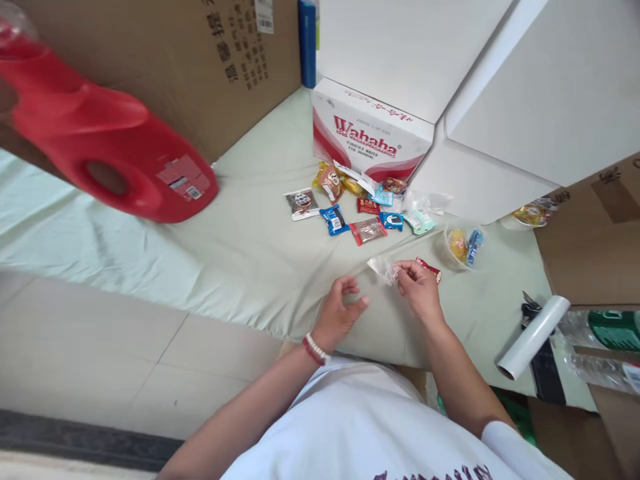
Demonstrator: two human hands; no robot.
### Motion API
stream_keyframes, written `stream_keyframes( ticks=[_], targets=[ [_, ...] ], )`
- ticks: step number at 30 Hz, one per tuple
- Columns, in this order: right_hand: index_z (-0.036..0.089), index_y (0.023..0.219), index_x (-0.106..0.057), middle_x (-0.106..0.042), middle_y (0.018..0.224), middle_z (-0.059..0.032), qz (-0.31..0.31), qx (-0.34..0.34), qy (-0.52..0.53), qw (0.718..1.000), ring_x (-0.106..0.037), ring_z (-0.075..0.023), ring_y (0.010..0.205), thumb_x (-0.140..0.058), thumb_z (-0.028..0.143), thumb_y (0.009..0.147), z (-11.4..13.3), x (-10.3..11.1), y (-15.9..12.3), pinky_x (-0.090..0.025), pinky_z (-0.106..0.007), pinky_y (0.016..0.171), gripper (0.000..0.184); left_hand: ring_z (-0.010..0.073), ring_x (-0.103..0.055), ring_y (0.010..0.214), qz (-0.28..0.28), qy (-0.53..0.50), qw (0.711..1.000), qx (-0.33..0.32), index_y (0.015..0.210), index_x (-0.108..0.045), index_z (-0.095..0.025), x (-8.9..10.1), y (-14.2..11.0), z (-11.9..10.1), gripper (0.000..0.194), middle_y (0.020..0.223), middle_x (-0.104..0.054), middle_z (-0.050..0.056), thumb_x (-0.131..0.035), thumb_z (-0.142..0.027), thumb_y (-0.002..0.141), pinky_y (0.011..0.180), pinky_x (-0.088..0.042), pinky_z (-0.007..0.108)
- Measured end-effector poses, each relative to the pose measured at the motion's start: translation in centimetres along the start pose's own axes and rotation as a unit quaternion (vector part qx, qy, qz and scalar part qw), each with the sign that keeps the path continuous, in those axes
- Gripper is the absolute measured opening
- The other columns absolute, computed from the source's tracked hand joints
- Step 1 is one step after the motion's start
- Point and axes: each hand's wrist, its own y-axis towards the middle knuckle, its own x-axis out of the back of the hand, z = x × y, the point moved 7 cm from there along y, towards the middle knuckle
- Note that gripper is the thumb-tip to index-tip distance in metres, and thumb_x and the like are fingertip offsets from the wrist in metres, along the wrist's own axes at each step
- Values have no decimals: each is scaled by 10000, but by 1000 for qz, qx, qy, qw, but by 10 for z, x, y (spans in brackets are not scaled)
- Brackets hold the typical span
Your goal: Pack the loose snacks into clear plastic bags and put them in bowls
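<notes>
Storage-like corner, home or shop unclear: brown cardboard box [165, 60] at eleven o'clock, Wahaha carton [370, 130] at one.

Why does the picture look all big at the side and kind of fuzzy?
In the head view, the red bottle looms at the left edge, probably from being close to a wide lens; the clear wrapper in the right hand looks smudgy; tiny print on the snack packets is too soft to read; shadows on the cloth are faint.
</notes>
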Motion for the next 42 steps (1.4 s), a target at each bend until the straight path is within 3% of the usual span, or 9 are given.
stream_keyframes(
  ticks=[3,7,13,17,21,27,31,37,42],
  targets=[
    [185,859,-696,-530,590,58,14,-70,131,989,-339,-67,443,-760,435,766,-3,-17,-33,-236,-206,413,275,255,-618,1145,31,-13,999,-8,1281,-561,-190,-24,18,-5,728,1306,-621,146,-861,-457,673,824,-552,322],
    [192,826,-684,-567,639,48,29,-156,210,965,-315,-48,437,-843,436,678,-10,-13,-44,-182,-197,380,326,166,-600,783,87,-32,996,16,885,-657,-166,-35,22,-1,358,817,-661,12,-714,-510,802,705,-491,279],
    [223,765,-655,-597,746,27,-17,-77,148,986,-531,-117,675,-818,434,724,-13,22,-28,-484,-230,609,269,119,-558,678,76,-66,993,70,956,-665,-172,-8,26,3,451,766,-625,-24,-852,-435,641,635,-438,240],
    [242,815,-611,-621,725,21,46,-117,122,985,-540,-146,626,-777,516,755,-24,19,-26,-434,-246,500,327,104,-524,617,66,-34,994,76,818,-684,-157,24,34,-6,392,699,-613,-15,-848,-472,655,591,-421,236],
    [225,795,-598,-573,645,38,89,-146,122,978,-453,-113,532,-803,538,722,-33,9,-33,-347,-227,441,382,91,-460,552,14,-15,998,64,807,-689,-164,58,42,-15,384,638,-558,-38,-834,-493,673,510,-369,223],
    [227,783,-576,-666,840,0,36,-183,181,966,-609,-150,733,-828,512,682,-46,0,-44,-518,-264,613,393,99,-529,595,-69,-9,998,4,798,-558,-203,72,40,-10,319,665,-554,-48,-726,-474,785,560,-388,211],
    [231,820,-551,-596,655,53,71,-191,176,963,-429,-79,458,-799,520,717,-47,-4,-46,-300,-206,395,394,89,-449,454,-49,-6,999,-2,859,-472,-236,74,56,-23,266,587,-470,-96,-634,-447,864,490,-340,216],
    [228,838,-542,-509,590,91,42,-214,192,957,-296,-45,393,-803,488,692,-50,-1,-51,-169,-198,359,395,98,-464,564,-291,163,937,-106,795,-527,-209,120,56,-75,211,625,-505,-55,-624,-368,894,568,-366,226],
    [241,848,-520,-483,615,89,-5,-195,206,959,-298,-54,411,-755,504,726,-55,-14,-61,-181,-203,373,373,173,-599,551,76,136,977,146,650,-578,-206,39,12,-4,666,571,-598,34,-346,-768,923,533,-440,290]
  ],
)
